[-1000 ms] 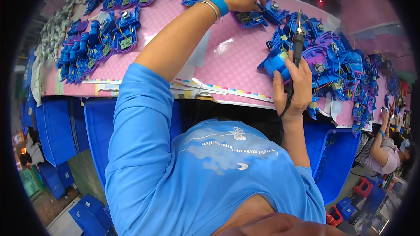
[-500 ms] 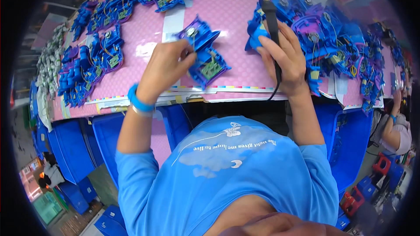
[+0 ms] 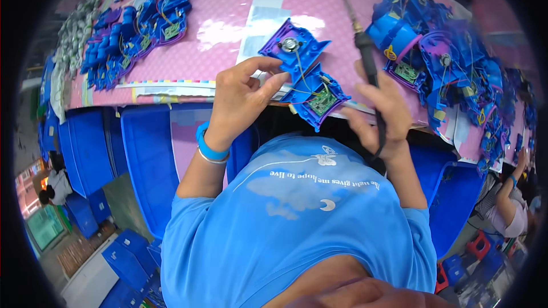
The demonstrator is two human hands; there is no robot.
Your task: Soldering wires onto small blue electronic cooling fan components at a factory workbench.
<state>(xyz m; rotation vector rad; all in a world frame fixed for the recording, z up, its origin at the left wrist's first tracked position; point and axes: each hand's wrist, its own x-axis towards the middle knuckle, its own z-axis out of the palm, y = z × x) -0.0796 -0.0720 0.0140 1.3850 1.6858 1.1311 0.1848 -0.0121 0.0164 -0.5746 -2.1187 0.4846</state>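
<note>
An opened blue and purple plastic casing (image 3: pixel 313 71) lies at the table's near edge, its lower part overhanging. One half carries a round silver speaker (image 3: pixel 290 44), the other a green circuit board (image 3: pixel 322 101), with thin wires running between. My left hand (image 3: pixel 242 97) is at the casing's left side, thumb and forefinger nearly together in a pinch; whatever lies between the tips is too small to make out. Blurred by motion, my right hand (image 3: pixel 387 111) grips a soldering iron (image 3: pixel 368 60) by its black handle, metal tip pointing up and away, just right of the casing.
Many similar casings (image 3: pixel 445 51) are heaped on the right, and more stand in rows (image 3: pixel 137 34) at the far left. Wrapped grey bundles (image 3: pixel 71 45) line the left end. Blue bins (image 3: pixel 145 165) sit below the pink table (image 3: pixel 222 40). Another person's arm (image 3: pixel 508 188) shows far right.
My right hand has come away from the heap toward me with the soldering iron. The opened casing is nearer the table edge, my left hand still beside it. The whole view has shifted.
</note>
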